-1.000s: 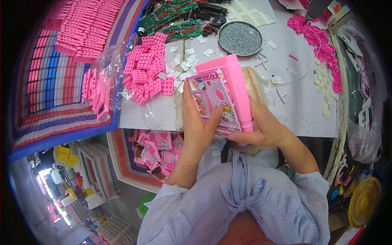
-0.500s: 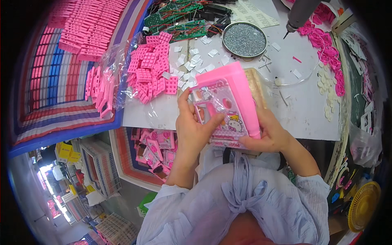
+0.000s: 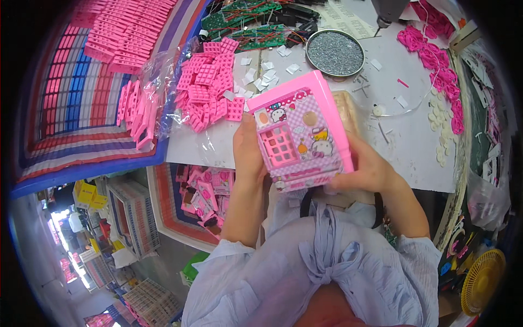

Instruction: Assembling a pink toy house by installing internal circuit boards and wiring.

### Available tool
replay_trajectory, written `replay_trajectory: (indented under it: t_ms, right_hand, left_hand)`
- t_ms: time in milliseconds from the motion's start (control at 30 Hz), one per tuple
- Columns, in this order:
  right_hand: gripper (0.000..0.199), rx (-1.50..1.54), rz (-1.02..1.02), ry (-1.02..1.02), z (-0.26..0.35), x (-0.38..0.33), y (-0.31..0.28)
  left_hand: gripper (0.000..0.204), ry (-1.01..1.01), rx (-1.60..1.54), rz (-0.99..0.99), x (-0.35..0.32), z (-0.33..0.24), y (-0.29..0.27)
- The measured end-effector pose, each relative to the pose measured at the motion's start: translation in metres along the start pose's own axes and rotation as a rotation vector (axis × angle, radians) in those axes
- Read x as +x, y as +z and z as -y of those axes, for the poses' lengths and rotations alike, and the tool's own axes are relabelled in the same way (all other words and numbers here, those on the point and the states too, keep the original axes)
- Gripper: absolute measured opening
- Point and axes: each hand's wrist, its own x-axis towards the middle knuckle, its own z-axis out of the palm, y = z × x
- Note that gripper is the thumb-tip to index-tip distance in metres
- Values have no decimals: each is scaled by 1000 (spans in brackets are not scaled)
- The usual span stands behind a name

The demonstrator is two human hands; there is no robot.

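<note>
Pink case (image 3: pixel 305 122): showing its patterned front
Left hand (image 3: pixel 249 147): gripping the case's left edge
Right hand (image 3: pixel 373 166): pinching its lower right corner
Worktop (image 3: pixel 417 158): carrying pink grids (image 3: pixel 206 75)

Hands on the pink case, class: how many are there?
2: left hand along the left edge of the pink case, right hand at its lower right corner. Both are partly hidden.

Unreadable lettering (image 3: pixel 321 182) on pink case (image 3: pixel 305 135), blurred printed sheet (image 3: pixel 350 19)

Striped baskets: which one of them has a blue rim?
The upper-left basket, holding stacked pink parts; the lower basket has a whitish rim.
</note>
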Motion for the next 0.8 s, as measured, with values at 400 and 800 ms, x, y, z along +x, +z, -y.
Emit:
replay_trajectory:
  t_ms: [400, 800]
  right_hand:
    - [61, -4, -59, 85, 1, -1, 0]
    - [51, -32, -176, 47, -10, 4, 0]
  left_hand:
    - [53, 42, -132, -17, 10, -16, 20]
    - [56, 148, 169, 16, 31, -2, 13]
